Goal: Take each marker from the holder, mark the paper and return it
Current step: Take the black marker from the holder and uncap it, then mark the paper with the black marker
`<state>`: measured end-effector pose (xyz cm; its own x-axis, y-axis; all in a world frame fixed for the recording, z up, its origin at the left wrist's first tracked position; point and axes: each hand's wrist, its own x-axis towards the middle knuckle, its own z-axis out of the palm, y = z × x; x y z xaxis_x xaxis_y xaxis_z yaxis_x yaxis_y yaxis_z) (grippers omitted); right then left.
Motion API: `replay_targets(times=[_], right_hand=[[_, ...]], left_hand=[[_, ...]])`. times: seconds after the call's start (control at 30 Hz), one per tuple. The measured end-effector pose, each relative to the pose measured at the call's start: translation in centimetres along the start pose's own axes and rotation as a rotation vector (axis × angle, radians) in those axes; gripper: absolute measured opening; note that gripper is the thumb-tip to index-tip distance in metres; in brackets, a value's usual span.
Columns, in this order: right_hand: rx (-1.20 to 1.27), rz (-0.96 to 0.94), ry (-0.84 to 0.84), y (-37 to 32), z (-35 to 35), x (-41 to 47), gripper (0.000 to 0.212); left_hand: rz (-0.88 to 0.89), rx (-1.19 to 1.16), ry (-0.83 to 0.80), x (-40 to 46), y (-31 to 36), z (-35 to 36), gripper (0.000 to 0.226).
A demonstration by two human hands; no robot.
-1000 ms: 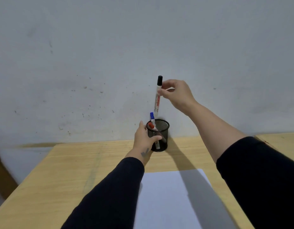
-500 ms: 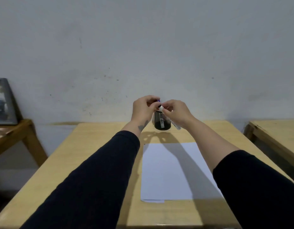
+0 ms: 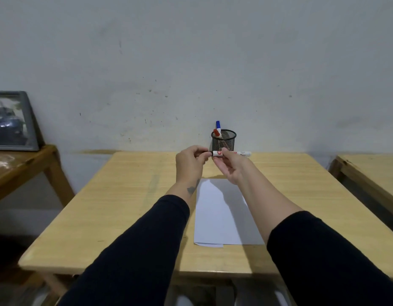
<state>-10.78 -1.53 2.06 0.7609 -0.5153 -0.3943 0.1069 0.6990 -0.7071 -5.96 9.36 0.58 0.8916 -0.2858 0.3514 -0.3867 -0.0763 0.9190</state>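
Now we hold the marker point(image 3: 226, 153) level above the table point(image 3: 129, 195) before the holder point(image 3: 224, 141): left hand point(image 3: 190, 161) pinching its black cap, right hand point(image 3: 229, 166) gripping the light, stiff, smooth barrel.

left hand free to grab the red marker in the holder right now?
Probably not: the left hand is pinching the cap end of the marker that both hands hold. The path to the red marker in the holder looks open otherwise.

Dim, flat indoor light with a greenish-grey cast. Soft shadows of the arms fall across the paper point(image 3: 222, 215) and table point(image 3: 125, 206). Wide-angle bending curves the table edges; the framed picture point(image 3: 11, 122) at far left looks soft and smeared
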Motion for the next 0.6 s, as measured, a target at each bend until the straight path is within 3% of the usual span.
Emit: replay_targets(times=[0.23,0.53,0.6], right_hand=[[-0.024,-0.082,0.034,0.7,-0.1,0.9,0.012],[-0.025,-0.114,-0.003,2.3,-0.6,1.3,0.025],[-0.025,-0.12,0.022,2.1,-1.2,1.8,0.021]], left_hand=[[-0.014,0.188,-0.108,0.5,-0.2,0.0,0.015],[-0.402,0.062,-0.209,1.5,-0.3,-1.0,0.02],[-0.466,0.136,-0.237,1.9,-1.2,-1.8,0.026]])
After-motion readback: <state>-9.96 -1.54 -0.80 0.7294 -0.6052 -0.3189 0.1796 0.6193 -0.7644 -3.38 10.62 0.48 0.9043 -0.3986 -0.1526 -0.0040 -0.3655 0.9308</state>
